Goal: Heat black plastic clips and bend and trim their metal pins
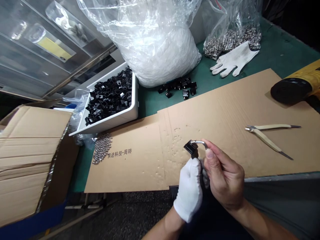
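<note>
My left hand (pixel 188 190), in a white fabric glove, holds a small black clip (pixel 191 148) from below. A curved steel rod (pixel 200 143) sticks out of the clip. Its bent end sits against the thumb and fingertips of my bare right hand (pixel 223 175). Both hands work just over the front edge of a flattened cardboard sheet (pixel 215 133). My fingers hide the lower part of the clip.
A white tray (pixel 110 100) is heaped with black clips, and several more lie on the green mat (pixel 282 50). On the cardboard rest pliers (pixel 267 135) and loose steel balls (pixel 102 148). A plastic sack (pixel 155 43), a bag of metal parts (pixel 231 40), a white glove (pixel 233 59), a yellow tool (pixel 297 83) and a cardboard box (pixel 27 156) surround the sheet.
</note>
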Tool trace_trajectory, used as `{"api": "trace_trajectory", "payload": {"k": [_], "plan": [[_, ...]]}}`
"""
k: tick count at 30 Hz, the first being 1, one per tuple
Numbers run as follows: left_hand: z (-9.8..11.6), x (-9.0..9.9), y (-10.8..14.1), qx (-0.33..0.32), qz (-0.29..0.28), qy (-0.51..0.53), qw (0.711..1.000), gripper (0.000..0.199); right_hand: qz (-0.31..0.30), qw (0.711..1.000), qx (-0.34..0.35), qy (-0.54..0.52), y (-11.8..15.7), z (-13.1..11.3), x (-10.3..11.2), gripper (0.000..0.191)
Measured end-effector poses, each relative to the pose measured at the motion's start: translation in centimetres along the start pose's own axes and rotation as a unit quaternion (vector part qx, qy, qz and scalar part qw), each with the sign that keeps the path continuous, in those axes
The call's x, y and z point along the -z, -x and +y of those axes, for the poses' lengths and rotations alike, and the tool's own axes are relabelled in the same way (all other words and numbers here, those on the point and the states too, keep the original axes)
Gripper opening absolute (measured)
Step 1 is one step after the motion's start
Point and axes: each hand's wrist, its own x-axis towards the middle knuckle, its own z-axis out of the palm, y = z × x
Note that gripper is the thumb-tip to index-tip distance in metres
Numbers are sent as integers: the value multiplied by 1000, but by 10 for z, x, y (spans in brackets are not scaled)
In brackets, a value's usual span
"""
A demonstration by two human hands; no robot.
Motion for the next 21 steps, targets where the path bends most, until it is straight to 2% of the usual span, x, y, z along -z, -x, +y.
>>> {"api": "trace_trajectory", "payload": {"k": [6,12,17,21], "plan": [[-3,0,2,-11,21,-18,1000,56,15,1000,10,-6,1,3,5,33],[-2,10,4,37,-77,8,996,53,-51,998,-7,23,-14,-14,24,32],[2,26,5,53,-133,-67,987,54,-105,990,-14,97,-31,-33,43,30],[4,38,4,89,-175,-97,976,54,-139,981,-30,135,-38,-39,54,34]]}}
